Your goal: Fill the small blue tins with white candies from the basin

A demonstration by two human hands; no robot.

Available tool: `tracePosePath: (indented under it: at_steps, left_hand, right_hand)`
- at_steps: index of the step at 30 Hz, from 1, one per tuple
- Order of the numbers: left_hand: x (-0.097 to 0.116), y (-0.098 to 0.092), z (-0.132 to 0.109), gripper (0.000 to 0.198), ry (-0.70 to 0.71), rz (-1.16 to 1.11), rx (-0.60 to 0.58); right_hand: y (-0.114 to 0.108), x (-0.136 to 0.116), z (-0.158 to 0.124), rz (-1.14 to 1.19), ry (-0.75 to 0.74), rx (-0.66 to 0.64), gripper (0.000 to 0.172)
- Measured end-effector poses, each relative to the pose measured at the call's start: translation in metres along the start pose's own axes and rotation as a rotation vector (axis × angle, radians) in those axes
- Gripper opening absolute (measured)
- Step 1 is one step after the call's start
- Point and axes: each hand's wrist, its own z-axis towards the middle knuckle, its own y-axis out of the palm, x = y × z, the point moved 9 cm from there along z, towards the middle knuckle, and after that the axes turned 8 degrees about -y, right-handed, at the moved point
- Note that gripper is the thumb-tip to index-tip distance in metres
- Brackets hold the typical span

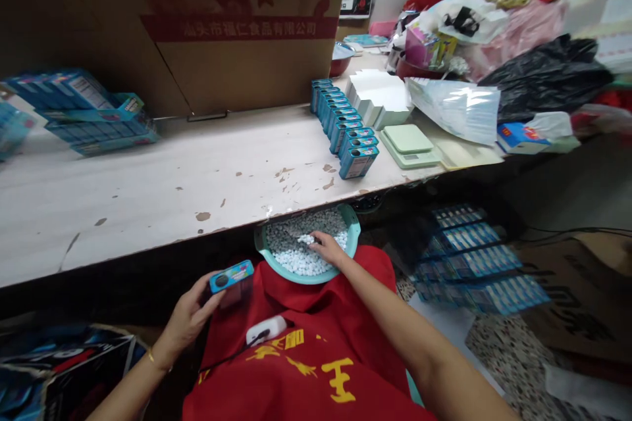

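Note:
My left hand [191, 312] is closed around a small blue box [231, 276], a flat container with a dark round spot on its top. It is held over the red apron [296, 381] on my lap. My right hand [326, 248] reaches into a turquoise basin [296, 276] filled with small white pellets [291, 251]. Its fingers are curled together, with a little heap of pellets at their tips. Whether a small scoop is among the fingers cannot be made out. A white device [266, 330] on a cord rests against the apron.
On the white table [162, 191] stands a row of similar blue boxes [345, 125], beside a pale green scale [411, 145] and white paper stacks [378, 99]. Packed blue boxes [81, 108] sit at left, before a large carton [237, 33]. Stacked blue packs [478, 263] stand at lower right.

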Motion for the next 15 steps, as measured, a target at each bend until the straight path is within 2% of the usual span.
tracePosePath:
  at_steps: [4,8,11,15]
  left_hand:
    - [0.051,0.021,0.023,0.042,0.054,-0.187,0.019]
    - [0.093,0.046,0.053,0.039,0.128,-0.201,0.000]
    - [0.112,0.064,0.067,0.038,0.203,-0.150,-0.016]
    - [0.121,0.083,0.077,0.039,0.284,-0.034,-0.004]
  right_hand:
    - [-0.042,-0.022,-0.018,0.061,-0.087,0.009,0.032]
    - [-0.078,-0.064,-0.026,0.045,-0.172,-0.046,0.029]
    - [-0.091,-0.093,-0.025,-0.015,-0.214,-0.119,0.026]
    - [-0.096,-0.113,-0.019,-0.208,-0.227,-0.193,0.026]
